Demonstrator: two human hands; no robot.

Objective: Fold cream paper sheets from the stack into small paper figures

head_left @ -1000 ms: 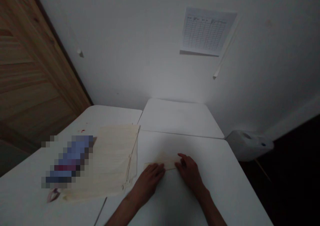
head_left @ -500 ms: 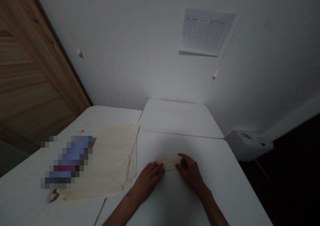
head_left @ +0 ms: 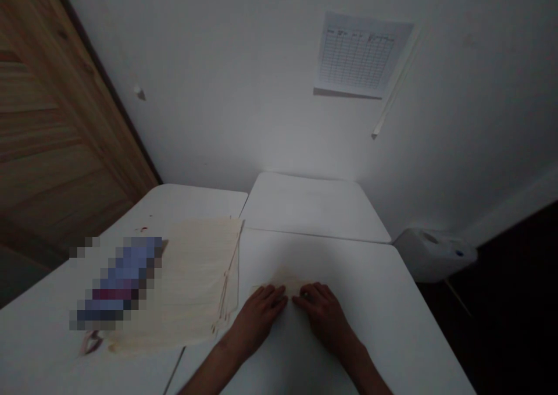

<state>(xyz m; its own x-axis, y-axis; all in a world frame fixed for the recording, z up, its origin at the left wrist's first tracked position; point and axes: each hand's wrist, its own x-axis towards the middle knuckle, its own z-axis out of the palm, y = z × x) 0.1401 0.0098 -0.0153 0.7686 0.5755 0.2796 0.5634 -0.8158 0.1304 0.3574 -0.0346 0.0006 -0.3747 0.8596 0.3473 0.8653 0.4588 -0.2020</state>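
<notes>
The right hand (head_left: 320,313) had moved nearer the stack of cream sheets (head_left: 196,267) since the earlier frame, closing on the left hand (head_left: 261,310), which had stayed put. One pale wall (head_left: 218,92) rose behind the stack; three white tabletop (head_left: 375,302) sections lay under and around it. One wooden door (head_left: 56,133) stood to its left, one white container (head_left: 436,255) well off to its right. One pixelated blue item (head_left: 126,273) hid part of its left side; one printed sheet (head_left: 360,57) hung above and right of it. Right of the stack, both hands largely covered one small cream piece (head_left: 288,276); whether either grip was closed on it could not be told. A few reddish marks (head_left: 144,228) showed left of the stack.
</notes>
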